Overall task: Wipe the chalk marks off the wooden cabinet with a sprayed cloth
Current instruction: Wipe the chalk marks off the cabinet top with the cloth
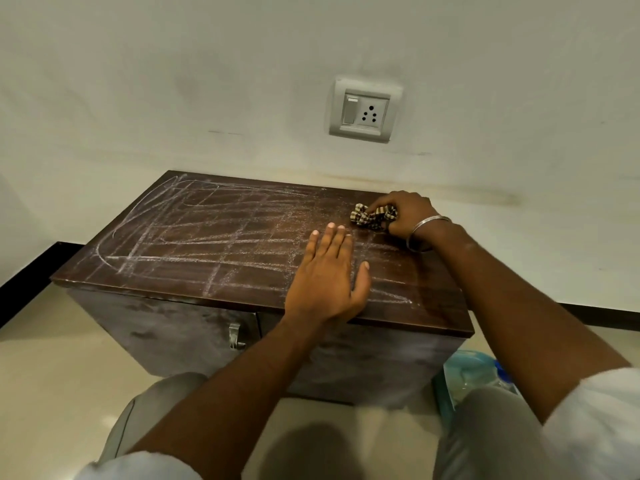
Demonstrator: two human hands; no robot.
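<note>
Cloth (372, 217): small, checked brown and cream, crumpled into a wad on the cabinet (242, 233) top, near its back right corner. Probably light, soft and limp, so better kept bunched under the fingers than pinched by one edge. No telling from here how damp.

Right hand (410, 216): fingers curled over the wad, pressing it to the wood. Thumb hidden. Metal bangle (429, 228) at the wrist.

Left hand (327, 275): flat on the top near the cabinet's front edge, fingers straight and close together, thumb spread apart, holding nothing. Seemingly there as a brace.

Chalk marks (194, 244): white and powdery, a rough grid of lines with loops toward the cabinet's left end, covering nearly the whole top. Pale smears on the front face too. Likely to lift easily under a wet wad, but to smear if dragged dry. Wiping hardly begun, judging by the coverage.

Cabinet itself: dark brown, smooth, faintly glossy, boxy, with a thin overhanging top and a metal handle (235, 336) on the front. Heavy-looking, unlikely to shift under wiping pressure.

Behind the cabinet: off-white wall (138, 98), scuffed, with a socket (363, 110).
</note>
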